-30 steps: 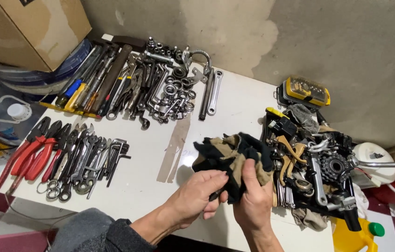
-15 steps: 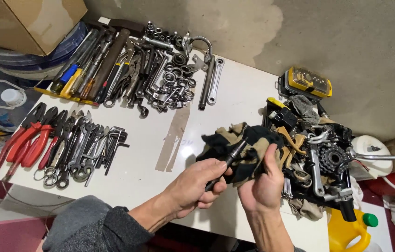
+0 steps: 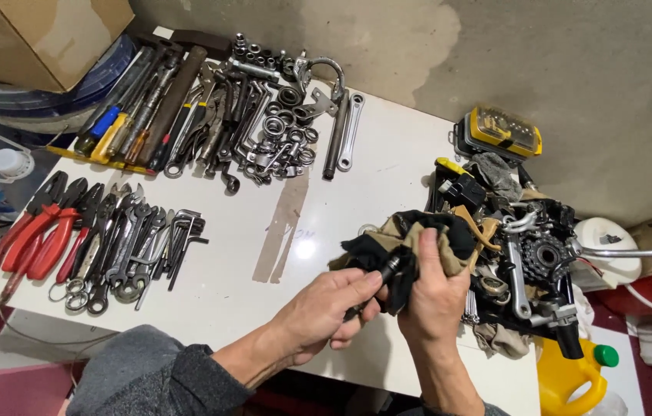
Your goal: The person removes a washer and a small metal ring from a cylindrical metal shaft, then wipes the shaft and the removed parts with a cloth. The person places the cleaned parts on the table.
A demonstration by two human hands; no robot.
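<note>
My left hand (image 3: 324,308) grips a small dark metal tool (image 3: 388,271) by its lower end, just above the white table (image 3: 264,231). My right hand (image 3: 432,289) is closed around a black and tan cloth (image 3: 418,235) that wraps the tool's upper end. The cloth bunches up above both hands and hides most of the tool. A grey sleeve (image 3: 149,377) covers my left forearm.
Red-handled pliers and wrenches (image 3: 87,239) lie in rows at the left. Screwdrivers, spanners and sockets (image 3: 218,115) fill the far side. A pile of bicycle parts with a sprocket (image 3: 534,254) sits at the right, a yellow case (image 3: 499,131) behind it, a yellow jug (image 3: 573,374) below.
Both hands have risen a little with the cloth. The dark tool now sticks out between them, held by my left hand, while my right hand has shifted its grip on the cloth.
</note>
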